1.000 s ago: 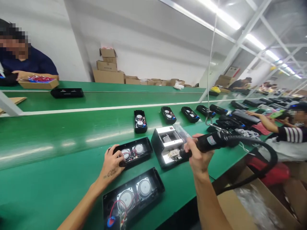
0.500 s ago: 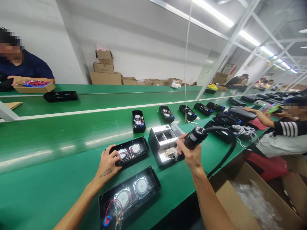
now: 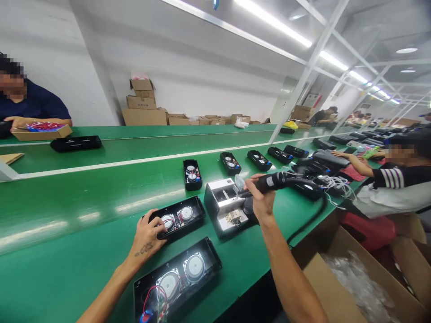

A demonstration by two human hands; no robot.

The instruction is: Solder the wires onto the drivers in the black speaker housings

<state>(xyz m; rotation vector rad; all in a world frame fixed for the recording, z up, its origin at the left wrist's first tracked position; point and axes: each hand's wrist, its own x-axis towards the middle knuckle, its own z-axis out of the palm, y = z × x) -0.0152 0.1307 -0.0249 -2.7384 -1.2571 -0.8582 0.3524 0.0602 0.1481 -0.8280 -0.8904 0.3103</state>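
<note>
My left hand (image 3: 148,231) grips the near edge of an open black speaker housing (image 3: 177,217), which holds two round drivers and small wiring. My right hand (image 3: 261,198) is shut around a black corded electric screwdriver (image 3: 271,182). The screwdriver's tip points left, above the back of a black-and-silver metal fixture (image 3: 224,207). A clear plastic bag (image 3: 239,182) lies just beyond the tip. Closer to me, a second open speaker housing (image 3: 177,278) lies on the belt, with red and blue wires at its near end.
Several open speaker housings (image 3: 192,175) stand in a row along the green conveyor belt (image 3: 84,220). A cardboard box with plastic film (image 3: 350,278) sits at lower right. Co-workers sit across the belt (image 3: 20,101) and to the right (image 3: 397,179).
My right hand has risen and swung the screwdriver from a downward tilt to nearly level, its tip now above the fixture. My left hand stays on the housing, and the whole view has shifted slightly.
</note>
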